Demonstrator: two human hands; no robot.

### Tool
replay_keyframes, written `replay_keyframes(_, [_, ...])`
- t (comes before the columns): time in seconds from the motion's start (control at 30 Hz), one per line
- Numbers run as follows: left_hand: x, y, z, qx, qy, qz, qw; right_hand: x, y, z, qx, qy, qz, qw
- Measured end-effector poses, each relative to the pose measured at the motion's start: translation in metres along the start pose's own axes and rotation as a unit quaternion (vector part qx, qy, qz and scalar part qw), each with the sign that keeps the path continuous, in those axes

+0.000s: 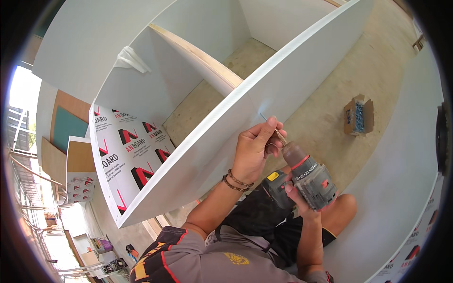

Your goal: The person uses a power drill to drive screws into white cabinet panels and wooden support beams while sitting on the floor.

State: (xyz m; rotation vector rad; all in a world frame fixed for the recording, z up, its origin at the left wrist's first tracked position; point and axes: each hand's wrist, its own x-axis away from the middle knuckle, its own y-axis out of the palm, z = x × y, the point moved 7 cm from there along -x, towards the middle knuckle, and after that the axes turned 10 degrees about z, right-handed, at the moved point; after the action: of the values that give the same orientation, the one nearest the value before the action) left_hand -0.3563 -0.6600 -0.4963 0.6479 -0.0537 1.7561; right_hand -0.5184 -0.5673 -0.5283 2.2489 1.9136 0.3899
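Note:
My right hand is wrapped around a grey and black cordless drill, which has a red ring and a yellow patch on its base. A brass-coloured bit sticks out of its chuck toward the panel. At the bit's front, my left hand pinches what looks like a thin screw between thumb and fingers. Its tip points at the pale grey side panel of a large cabinet; whether it touches is hard to tell. A wooden-edged divider meets that panel's far side.
An opened cardboard box with many small blue pieces sits on the concrete floor at right. Another large grey panel curves along the right. Printed film covers a cabinet end. Boards lean at far left.

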Motion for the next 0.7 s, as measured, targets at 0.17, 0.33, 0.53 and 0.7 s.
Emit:
replay_keyframes(0.17, [-0.007,-0.008,0.007,-0.032,0.048,-0.023,0.998,-0.013,0.013,0.002,-0.031,0.021,-0.008,0.999])
replay_keyframes(0.33, [-0.010,-0.010,0.009,-0.048,0.051,-0.031,0.997,-0.013,0.012,0.011,-0.023,0.057,-0.016,0.998])
replay_keyframes(0.53, [-0.011,-0.010,0.009,-0.032,0.032,-0.019,0.999,-0.015,0.014,0.003,-0.009,0.062,0.003,0.998])
replay_keyframes(0.7, [-0.011,-0.009,0.008,-0.022,0.029,-0.031,0.999,-0.015,0.012,0.001,0.004,0.072,-0.001,0.997])
